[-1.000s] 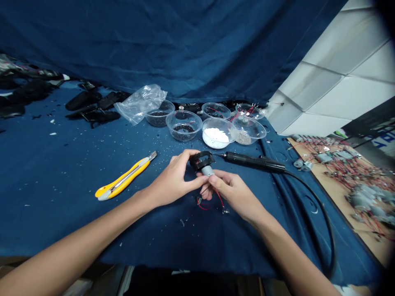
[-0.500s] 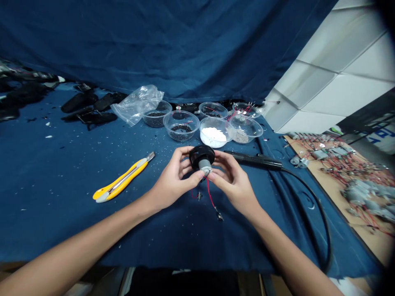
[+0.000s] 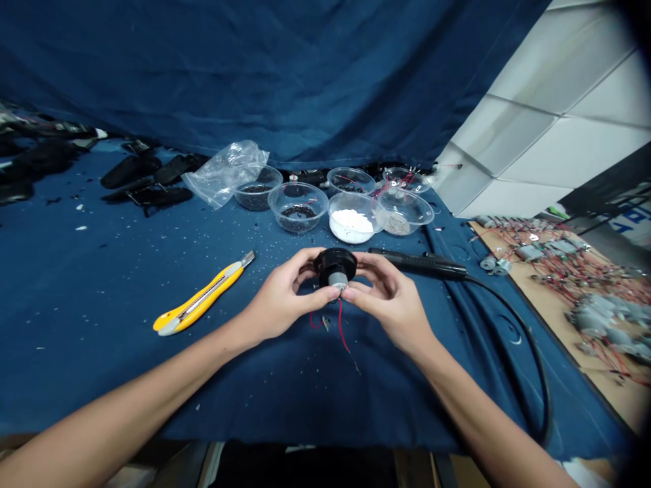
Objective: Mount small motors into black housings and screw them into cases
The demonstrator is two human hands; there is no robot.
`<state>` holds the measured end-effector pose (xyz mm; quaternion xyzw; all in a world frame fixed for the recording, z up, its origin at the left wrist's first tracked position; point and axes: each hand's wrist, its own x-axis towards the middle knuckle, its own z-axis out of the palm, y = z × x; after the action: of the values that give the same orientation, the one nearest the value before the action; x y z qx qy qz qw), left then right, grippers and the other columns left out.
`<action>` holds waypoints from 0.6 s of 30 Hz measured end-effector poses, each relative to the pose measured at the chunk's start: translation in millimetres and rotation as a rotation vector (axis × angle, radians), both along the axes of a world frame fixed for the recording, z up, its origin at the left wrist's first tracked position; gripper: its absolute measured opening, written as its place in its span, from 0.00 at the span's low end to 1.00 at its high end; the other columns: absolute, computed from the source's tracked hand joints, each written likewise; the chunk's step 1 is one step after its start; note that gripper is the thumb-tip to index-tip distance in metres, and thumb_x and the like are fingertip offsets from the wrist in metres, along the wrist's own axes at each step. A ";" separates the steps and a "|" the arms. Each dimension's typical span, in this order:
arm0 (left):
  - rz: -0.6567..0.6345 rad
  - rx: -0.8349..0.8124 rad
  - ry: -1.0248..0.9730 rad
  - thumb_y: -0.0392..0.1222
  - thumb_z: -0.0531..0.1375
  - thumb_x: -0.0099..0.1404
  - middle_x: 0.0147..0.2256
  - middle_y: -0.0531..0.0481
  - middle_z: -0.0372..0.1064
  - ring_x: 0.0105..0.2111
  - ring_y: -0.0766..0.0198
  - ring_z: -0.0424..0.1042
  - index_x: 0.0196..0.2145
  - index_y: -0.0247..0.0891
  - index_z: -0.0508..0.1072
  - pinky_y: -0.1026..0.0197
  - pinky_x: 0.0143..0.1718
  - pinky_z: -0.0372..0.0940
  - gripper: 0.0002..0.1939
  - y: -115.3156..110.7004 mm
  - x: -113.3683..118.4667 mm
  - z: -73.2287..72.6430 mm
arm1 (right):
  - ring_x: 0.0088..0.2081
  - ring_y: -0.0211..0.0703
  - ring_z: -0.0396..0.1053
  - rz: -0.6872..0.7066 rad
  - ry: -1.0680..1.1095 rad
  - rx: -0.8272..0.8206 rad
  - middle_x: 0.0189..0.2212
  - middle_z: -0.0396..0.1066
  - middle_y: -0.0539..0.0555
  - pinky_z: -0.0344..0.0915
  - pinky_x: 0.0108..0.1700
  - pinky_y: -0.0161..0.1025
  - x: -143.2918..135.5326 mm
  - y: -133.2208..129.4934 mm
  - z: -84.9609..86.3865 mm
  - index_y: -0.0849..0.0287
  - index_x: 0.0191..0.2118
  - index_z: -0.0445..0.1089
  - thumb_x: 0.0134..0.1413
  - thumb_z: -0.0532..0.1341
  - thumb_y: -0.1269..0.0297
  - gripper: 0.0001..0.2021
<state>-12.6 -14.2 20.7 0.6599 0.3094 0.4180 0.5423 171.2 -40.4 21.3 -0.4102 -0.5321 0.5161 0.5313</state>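
Observation:
Between my two hands is a small grey motor point(image 3: 338, 278) set in a round black housing point(image 3: 336, 261). My left hand point(image 3: 287, 295) grips it from the left, thumb on the motor's lower end and fingers round the housing. On the other side my right hand point(image 3: 389, 295) holds it the same way, its thumb tip near the left one. Red wires point(image 3: 343, 329) hang below the motor, and a small metal part point(image 3: 326, 323) dangles on the left one. The housing hides some of my fingers.
A yellow cutter point(image 3: 203, 297) lies left on the blue cloth point(image 3: 102, 305). Behind my hands stand several clear bowls point(image 3: 298, 209) and a plastic bag point(image 3: 226, 173). A black corded tool point(image 3: 420, 263) lies right, near a board point(image 3: 539, 305) with wired motors. Black parts point(image 3: 131, 169) lie back left.
The housing and motor have come slightly down and tilted, with the motor's end turned further downward. Both hands keep their grip. The dangling wires have swung a little.

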 end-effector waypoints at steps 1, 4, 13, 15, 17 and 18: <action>-0.001 0.002 -0.002 0.44 0.64 0.60 0.51 0.44 0.67 0.53 0.56 0.67 0.51 0.37 0.65 0.54 0.55 0.63 0.23 -0.4 -0.3 -0.1 | 0.46 0.45 0.70 -0.001 0.003 -0.005 0.44 0.71 0.55 0.70 0.50 0.44 0.5 -0.4 0.4 0.56 0.45 0.68 0.41 0.73 0.60 0.24; -0.010 0.026 -0.013 0.43 0.64 0.60 0.50 0.45 0.67 0.52 0.57 0.67 0.51 0.38 0.65 0.56 0.55 0.63 0.22 -1.3 -0.7 -0.5 | 0.45 0.45 0.71 -0.003 0.005 -0.004 0.43 0.71 0.54 0.71 0.50 0.45 2.3 -0.1 0.7 0.57 0.45 0.69 0.40 0.74 0.61 0.24; 0.355 0.741 0.429 0.41 0.62 0.63 0.41 0.46 0.64 0.43 0.59 0.64 0.49 0.37 0.62 0.54 0.45 0.63 0.19 6.5 -3.1 0.7 | 0.48 0.46 0.71 0.124 0.074 -0.127 0.49 0.70 0.56 0.70 0.51 0.44 -1.6 4.8 -0.5 0.56 0.51 0.67 0.49 0.68 0.59 0.23; 0.313 0.884 0.488 0.39 0.61 0.64 0.40 0.45 0.63 0.42 0.58 0.63 0.50 0.37 0.61 0.54 0.44 0.63 0.18 5.2 -5.2 1.5 | 0.41 0.45 0.73 0.227 0.029 -0.188 0.39 0.74 0.54 0.71 0.46 0.43 -2.7 4.1 -0.4 0.59 0.45 0.69 0.49 0.68 0.58 0.18; 0.227 0.950 0.515 0.38 0.61 0.64 0.42 0.44 0.62 0.44 0.57 0.62 0.53 0.38 0.60 0.53 0.46 0.63 0.21 1.5 -7.5 4.2 | 0.37 0.45 0.73 0.255 -0.042 -0.188 0.31 0.73 0.52 0.71 0.44 0.42 -1.4 3.7 -0.3 0.60 0.40 0.71 0.48 0.69 0.58 0.16; 0.200 0.962 0.521 0.40 0.62 0.64 0.45 0.42 0.61 0.47 0.55 0.62 0.55 0.39 0.58 0.52 0.48 0.63 0.24 -0.8 -8.5 6.4 | 0.37 0.46 0.73 0.248 -0.070 -0.169 0.31 0.74 0.51 0.70 0.44 0.42 0.1 3.6 -0.4 0.60 0.40 0.72 0.48 0.68 0.59 0.14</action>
<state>-21.1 -15.1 27.1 0.8821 0.2686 0.3847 0.0432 171.4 -36.8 20.9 -0.4027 -0.5515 0.6061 0.4080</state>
